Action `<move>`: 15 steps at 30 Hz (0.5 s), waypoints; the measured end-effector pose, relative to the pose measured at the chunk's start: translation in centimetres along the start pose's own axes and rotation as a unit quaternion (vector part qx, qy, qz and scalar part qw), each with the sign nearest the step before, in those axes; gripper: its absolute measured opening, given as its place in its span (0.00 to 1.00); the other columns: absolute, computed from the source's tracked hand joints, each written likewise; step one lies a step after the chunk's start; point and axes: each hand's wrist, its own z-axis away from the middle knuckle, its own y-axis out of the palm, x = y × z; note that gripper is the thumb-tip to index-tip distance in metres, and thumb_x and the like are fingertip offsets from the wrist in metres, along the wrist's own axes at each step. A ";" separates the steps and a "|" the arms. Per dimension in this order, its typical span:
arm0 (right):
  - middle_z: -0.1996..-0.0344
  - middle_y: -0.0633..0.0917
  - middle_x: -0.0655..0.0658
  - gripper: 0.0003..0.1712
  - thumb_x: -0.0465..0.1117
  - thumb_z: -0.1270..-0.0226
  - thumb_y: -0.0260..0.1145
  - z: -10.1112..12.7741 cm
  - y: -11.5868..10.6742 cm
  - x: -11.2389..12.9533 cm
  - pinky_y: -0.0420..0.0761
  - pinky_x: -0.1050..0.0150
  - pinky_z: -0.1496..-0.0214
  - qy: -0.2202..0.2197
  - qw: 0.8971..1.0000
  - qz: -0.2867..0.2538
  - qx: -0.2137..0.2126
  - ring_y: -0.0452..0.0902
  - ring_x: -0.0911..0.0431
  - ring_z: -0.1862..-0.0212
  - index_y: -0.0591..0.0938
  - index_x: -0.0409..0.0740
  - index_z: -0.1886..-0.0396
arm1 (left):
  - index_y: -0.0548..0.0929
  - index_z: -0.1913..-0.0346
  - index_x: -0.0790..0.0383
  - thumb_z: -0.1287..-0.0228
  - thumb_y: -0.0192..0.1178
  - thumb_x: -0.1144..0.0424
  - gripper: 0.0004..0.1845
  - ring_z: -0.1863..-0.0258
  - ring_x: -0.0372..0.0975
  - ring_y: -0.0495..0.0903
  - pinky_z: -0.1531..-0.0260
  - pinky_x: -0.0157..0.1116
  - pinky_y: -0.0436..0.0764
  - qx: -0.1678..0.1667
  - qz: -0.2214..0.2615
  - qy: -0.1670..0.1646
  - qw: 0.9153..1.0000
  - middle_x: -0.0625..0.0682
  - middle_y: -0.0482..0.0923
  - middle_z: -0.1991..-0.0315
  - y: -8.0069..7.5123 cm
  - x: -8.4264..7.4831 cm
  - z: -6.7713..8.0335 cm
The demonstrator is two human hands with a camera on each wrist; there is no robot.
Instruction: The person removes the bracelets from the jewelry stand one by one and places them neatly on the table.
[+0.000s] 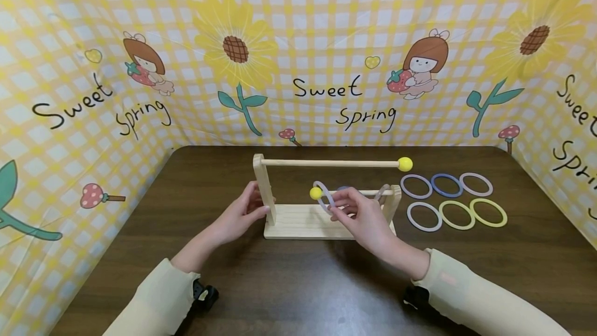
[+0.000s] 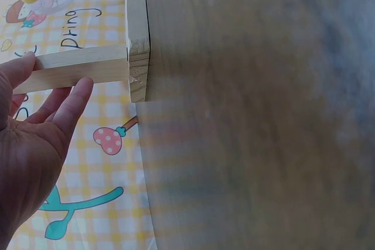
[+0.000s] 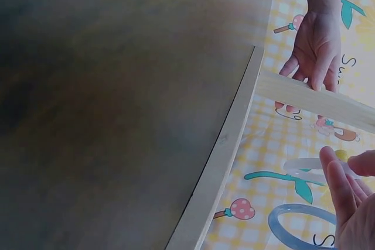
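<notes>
A wooden stand (image 1: 298,222) has two uprights with a rod on each. Its upper rod (image 1: 331,163) ends in a yellow ball (image 1: 405,164) at the right; the lower rod ends in another yellow ball (image 1: 315,193) at the left. My left hand (image 1: 240,214) grips the left upright (image 2: 76,74), thumb on one side and fingers on the other. With thumb and fingers, my right hand (image 1: 361,217) pinches a pale purple ring (image 1: 321,201) at the lower rod's ball, which overlaps the ring. Another ring (image 1: 383,192) hangs near the right upright. A blue ring (image 3: 281,235) shows partly behind my right hand.
Right of the stand, several rings lie flat in two rows: purple (image 1: 402,185), blue (image 1: 432,184) and pale pink (image 1: 491,185) behind, whitish (image 1: 409,217) and yellow ones (image 1: 442,215) in front. The dark wooden table (image 1: 261,284) meets a checked cloth backdrop (image 1: 326,40).
</notes>
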 end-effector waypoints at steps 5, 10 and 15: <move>0.66 0.87 0.42 0.13 0.26 0.39 0.68 -0.2 0.1 0.3 0.82 0.65 0.69 -0.012 1.000 0.005 0.005 0.84 0.59 0.71 0.78 0.38 0.55 | 0.59 0.35 0.64 0.28 0.54 0.69 0.24 0.44 0.53 0.75 0.47 0.49 0.75 0.001 0.003 -0.002 1.000 0.67 0.75 0.45 0.0 -0.2 0.0; 0.67 0.87 0.43 0.13 0.27 0.38 0.68 -0.2 0.1 0.4 0.82 0.64 0.69 -0.019 1.000 0.001 0.013 0.85 0.57 0.71 0.78 0.38 0.55 | 0.60 0.35 0.61 0.28 0.54 0.69 0.23 0.44 0.54 0.75 0.46 0.50 0.74 0.000 0.004 -0.001 1.000 0.67 0.75 0.45 0.0 -0.1 0.1; 0.67 0.87 0.42 0.13 0.25 0.39 0.67 -0.2 0.1 0.4 0.82 0.63 0.69 -0.028 1.000 -0.001 0.014 0.85 0.56 0.71 0.79 0.39 0.56 | 0.60 0.35 0.60 0.28 0.55 0.68 0.23 0.44 0.54 0.75 0.46 0.50 0.74 -0.001 0.004 -0.003 1.000 0.67 0.75 0.45 0.0 -0.1 0.1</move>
